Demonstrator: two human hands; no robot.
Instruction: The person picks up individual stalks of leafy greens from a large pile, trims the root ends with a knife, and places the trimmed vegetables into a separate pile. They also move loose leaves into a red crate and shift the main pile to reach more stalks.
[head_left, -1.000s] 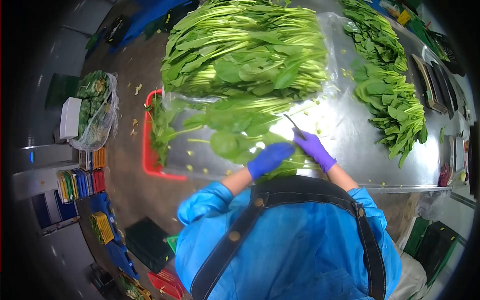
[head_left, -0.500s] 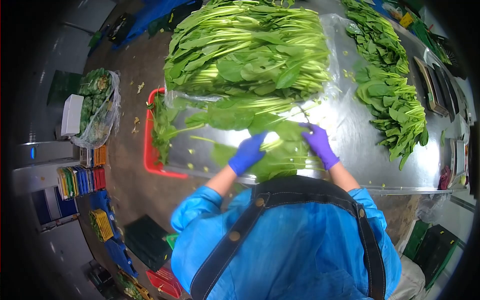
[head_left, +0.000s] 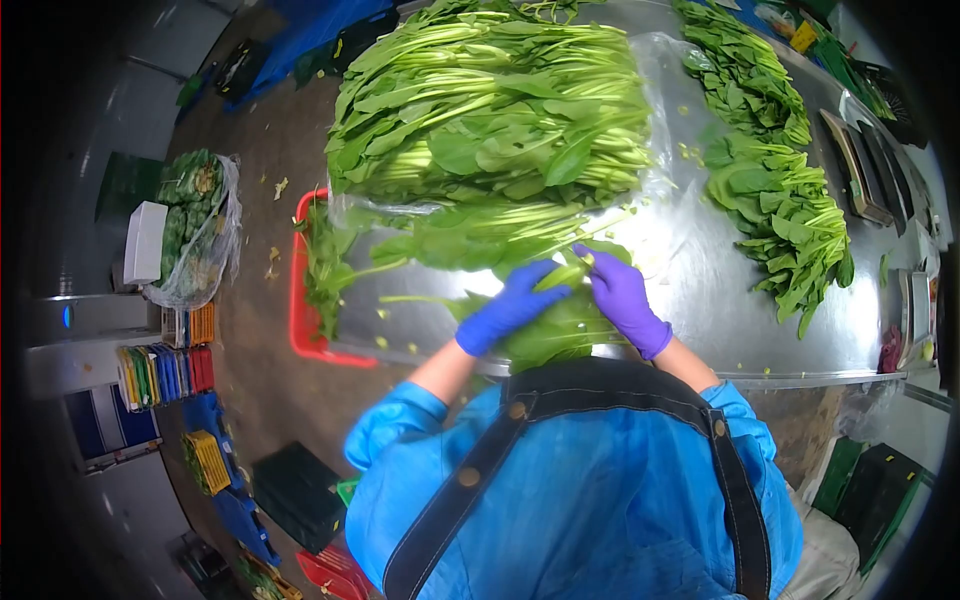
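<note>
My left hand [head_left: 512,308], in a blue glove, is closed round the stems of a leafy green bunch [head_left: 560,330] near the table's front edge. Its leaves spread below, towards my apron. In a purple glove, my right hand [head_left: 625,300] pinches at the stem end of the same bunch, with its fingertips close to the left ones. Just beyond both hands lie loose greens [head_left: 480,232] on the metal table [head_left: 700,320]. A large pile of leafy greens [head_left: 490,110] rests on clear plastic behind them.
More greens [head_left: 785,215] lie in a row on the right. A red crate [head_left: 300,290] with leaves stands at the table's left end. Dark trays [head_left: 870,170] are at the far right. On the floor at left sits a plastic bag of vegetables [head_left: 195,240].
Both hands have come together at the stems. The left hand moved right and slightly up; the right hand moved left and closed on the stem end.
</note>
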